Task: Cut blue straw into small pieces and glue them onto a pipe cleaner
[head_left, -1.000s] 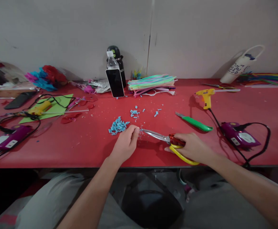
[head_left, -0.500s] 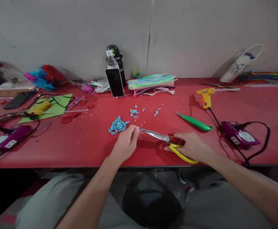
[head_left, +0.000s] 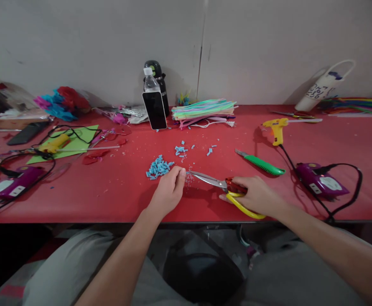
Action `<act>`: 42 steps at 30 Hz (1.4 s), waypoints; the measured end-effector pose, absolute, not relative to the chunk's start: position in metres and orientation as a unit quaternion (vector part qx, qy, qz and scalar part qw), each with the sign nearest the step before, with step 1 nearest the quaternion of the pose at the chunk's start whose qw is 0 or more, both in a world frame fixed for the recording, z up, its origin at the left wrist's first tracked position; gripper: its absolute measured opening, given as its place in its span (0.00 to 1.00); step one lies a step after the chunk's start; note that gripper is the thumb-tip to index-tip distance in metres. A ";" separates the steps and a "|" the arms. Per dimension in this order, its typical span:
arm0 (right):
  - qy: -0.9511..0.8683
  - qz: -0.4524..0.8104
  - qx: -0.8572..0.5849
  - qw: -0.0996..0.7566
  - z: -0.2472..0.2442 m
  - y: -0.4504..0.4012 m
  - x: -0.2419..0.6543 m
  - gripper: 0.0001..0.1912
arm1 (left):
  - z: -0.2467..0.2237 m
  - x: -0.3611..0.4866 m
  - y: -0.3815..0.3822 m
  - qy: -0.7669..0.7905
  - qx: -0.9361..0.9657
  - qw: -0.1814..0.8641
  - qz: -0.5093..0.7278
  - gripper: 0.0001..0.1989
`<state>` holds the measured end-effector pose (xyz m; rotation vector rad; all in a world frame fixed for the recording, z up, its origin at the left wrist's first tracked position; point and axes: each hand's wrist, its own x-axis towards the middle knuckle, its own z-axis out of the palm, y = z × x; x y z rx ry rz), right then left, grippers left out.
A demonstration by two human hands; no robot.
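One left hand [head_left: 170, 185] and one right hand [head_left: 254, 193] work at the near middle of a smooth red tabletop [head_left: 115, 204]. The left thumb and finger are pressed together, pinching a tiny light-blue piece [head_left: 187, 172] at the tips of one pair of steel-bladed scissors [head_left: 209, 180]. The right fingers wrap the scissors' handles, one loop red, one yellow; the blades lie almost together, pointing left.

Just left and far of the left hand sits one heap of short, light-blue, stubby pieces [head_left: 159, 167], too many to count; a smaller cluster of blue bits [head_left: 181, 150] lies beyond it, and pale crumbs dot the surface near the blade tips.

To the right are one green-handled utility knife [head_left: 264, 164] with a ridged grip, and one of two yellow plastic glue guns [head_left: 277, 129]; the other glue gun [head_left: 55, 143] is at the left. Two glossy purple boxes [head_left: 322, 182] stand one per side. On the far side lies one bundle of fuzzy pastel stems [head_left: 203, 109], right of three upright things: a black-screened phone [head_left: 154, 110], a clear plastic bottle [head_left: 150, 80] and a black flask [head_left: 164, 95].
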<state>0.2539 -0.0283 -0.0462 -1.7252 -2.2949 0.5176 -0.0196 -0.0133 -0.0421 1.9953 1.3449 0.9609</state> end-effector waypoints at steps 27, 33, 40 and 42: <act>-0.787 0.182 -0.574 0.130 -0.051 -0.023 0.256 0.25 | -0.044 -0.020 -0.013 0.488 0.743 0.279 0.363 0.15; -0.791 0.197 -0.566 0.122 -0.047 -0.024 0.255 0.25 | -0.042 -0.020 -0.014 0.491 0.742 0.279 0.361 0.15; -0.793 0.194 -0.565 0.119 -0.046 -0.023 0.253 0.26 | -0.042 -0.019 -0.014 0.494 0.742 0.279 0.357 0.15; -0.794 0.191 -0.565 0.112 -0.046 -0.023 0.253 0.26 | -0.043 -0.019 -0.014 0.494 0.741 0.282 0.357 0.15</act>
